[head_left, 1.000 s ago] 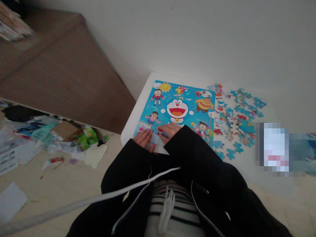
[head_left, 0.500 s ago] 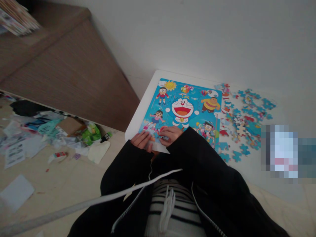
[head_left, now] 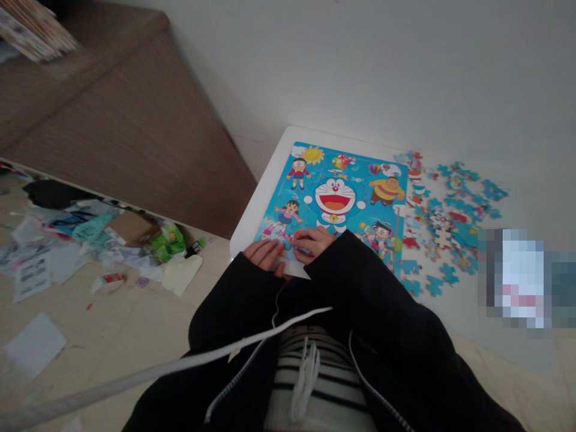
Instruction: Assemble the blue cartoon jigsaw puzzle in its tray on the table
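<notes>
Inspection at the lower edge of a cartoon jigsaw puzzle [head_left: 335, 192], lying face up on a white board [head_left: 265, 192], with its blue picture directly in front of me and its bottom edge under my hands. My left hand [head_left: 265, 254] is open, fingers together and laid flat across the lower part of the picture, and I see nothing held in it. My right hand [head_left: 314, 242] sits just beside it, fingers lightly curled against the puzzle surface. Whether those fingers have hold of a piece I cannot tell, as the hand itself covers the spot. A white card corner [head_left: 294, 270] shows beneath both hands.

Sound practice for contact of this kind: pads flat, pressure straight down, wrists clear of the picture, so that adjoining pieces do not lift.

My black sleeves [head_left: 360, 282] hide part of the lower edge. Loose puzzle pieces [head_left: 450, 222] lie scattered just right of the board. Paper litter [head_left: 58, 252] covers the floor to the left, below a wooden cabinet [head_left: 121, 120]. A pixelated patch [head_left: 517, 279] at far right cannot be made out.
</notes>
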